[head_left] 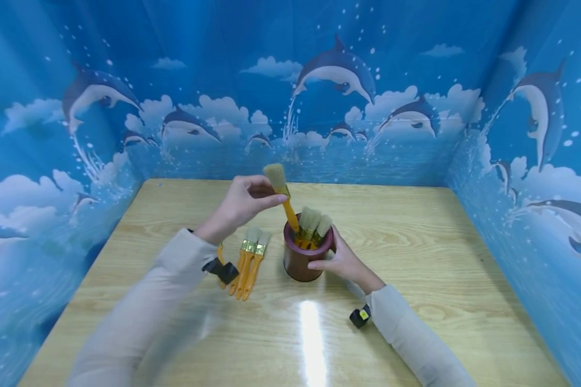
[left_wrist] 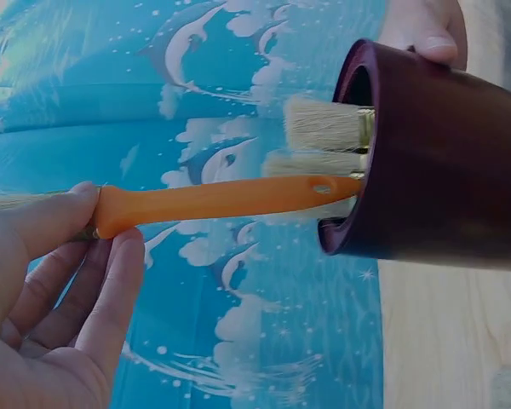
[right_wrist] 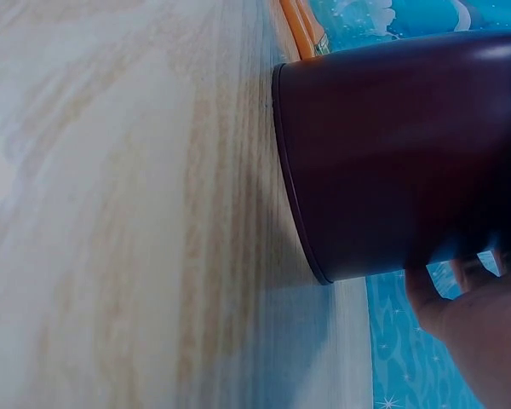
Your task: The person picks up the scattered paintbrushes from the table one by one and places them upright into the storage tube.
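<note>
My left hand (head_left: pixel 248 200) pinches a paintbrush (head_left: pixel 291 215) near its metal band, bristles up and orange handle pointing down. The handle's holed end is right at the mouth of a dark reddish-brown brush pot (head_left: pixel 302 263), as the left wrist view shows. Inside the pot stand several more brushes (left_wrist: pixel 324 125) with pale bristles up. Around the pot's right side my right hand (head_left: pixel 341 259) holds it, thumb at the front and fingers behind. In the right wrist view the pot (right_wrist: pixel 392 162) stands upright on the table.
Several orange-handled paintbrushes (head_left: pixel 249 263) lie side by side on the wooden table (head_left: pixel 397 231), left of the pot and partly hidden by the left wrist's black strap. A blue curtain (head_left: pixel 232 156) printed with dolphins encloses the table's back and sides.
</note>
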Demonstrator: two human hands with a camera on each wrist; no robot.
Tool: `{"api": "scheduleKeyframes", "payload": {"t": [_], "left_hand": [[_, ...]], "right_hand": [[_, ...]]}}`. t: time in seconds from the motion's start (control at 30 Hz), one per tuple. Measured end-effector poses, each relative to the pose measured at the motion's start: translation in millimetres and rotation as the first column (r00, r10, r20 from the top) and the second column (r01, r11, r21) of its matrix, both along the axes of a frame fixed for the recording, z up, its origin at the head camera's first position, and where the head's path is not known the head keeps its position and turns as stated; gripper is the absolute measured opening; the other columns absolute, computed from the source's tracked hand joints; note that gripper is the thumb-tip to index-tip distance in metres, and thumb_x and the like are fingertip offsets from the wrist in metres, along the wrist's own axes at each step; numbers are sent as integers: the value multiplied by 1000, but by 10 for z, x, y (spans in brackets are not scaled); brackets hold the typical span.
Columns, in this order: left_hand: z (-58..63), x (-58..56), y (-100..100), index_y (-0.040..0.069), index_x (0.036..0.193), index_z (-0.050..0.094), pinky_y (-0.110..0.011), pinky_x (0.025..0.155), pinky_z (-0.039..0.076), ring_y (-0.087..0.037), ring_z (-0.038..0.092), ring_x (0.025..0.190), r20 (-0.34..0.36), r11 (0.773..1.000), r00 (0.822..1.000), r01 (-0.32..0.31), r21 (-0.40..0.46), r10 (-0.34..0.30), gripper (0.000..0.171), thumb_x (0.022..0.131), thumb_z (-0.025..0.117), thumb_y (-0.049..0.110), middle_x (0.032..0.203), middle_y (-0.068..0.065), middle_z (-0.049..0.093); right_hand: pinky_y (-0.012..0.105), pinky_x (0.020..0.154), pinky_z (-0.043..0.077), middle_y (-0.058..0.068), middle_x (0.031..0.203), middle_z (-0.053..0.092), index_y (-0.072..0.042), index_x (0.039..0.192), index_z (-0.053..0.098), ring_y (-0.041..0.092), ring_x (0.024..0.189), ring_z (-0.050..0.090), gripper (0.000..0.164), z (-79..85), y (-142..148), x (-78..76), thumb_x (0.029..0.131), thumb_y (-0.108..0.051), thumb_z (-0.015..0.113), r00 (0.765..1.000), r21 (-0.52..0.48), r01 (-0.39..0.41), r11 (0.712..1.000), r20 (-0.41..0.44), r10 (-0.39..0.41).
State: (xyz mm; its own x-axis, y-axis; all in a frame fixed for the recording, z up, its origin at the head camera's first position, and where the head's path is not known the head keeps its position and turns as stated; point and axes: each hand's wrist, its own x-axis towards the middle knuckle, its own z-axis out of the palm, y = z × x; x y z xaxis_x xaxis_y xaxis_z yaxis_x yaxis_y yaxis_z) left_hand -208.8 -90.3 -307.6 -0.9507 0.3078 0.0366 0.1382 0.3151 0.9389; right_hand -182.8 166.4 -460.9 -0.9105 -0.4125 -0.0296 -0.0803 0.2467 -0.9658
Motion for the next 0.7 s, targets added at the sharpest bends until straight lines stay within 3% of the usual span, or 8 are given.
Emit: {"api": "scheduleKeyframes", "payload": {"t": [0.27,0.4,0.7], "left_hand": [[-150,-21,96,12,99,71,-34,80,56,-17,66,88,-17,993,999,31,-113,-33,21,83,76,24,95,-2,71],[-231,-27,113,10,100,70,-30,78,56,-17,65,88,-34,986,998,38,-161,-45,23,82,77,23,95,-3,70],[-375,-39,159,6,101,69,-28,76,57,-19,66,87,-19,981,995,94,-169,-99,23,83,76,18,96,-6,70]], "right_hand": [[56,116,14,10,156,22,-18,155,4,32,141,26,109,260,-44,120,78,-18,81,1000,-11,-12,1000,-10,12],[55,116,14,11,156,24,-16,155,5,33,141,27,108,294,-53,140,78,-17,81,1000,-11,-5,1000,-16,5],[54,116,15,11,155,25,-18,155,6,32,140,28,108,276,-55,141,78,-16,81,1000,-7,4,1000,-7,-4]]}}
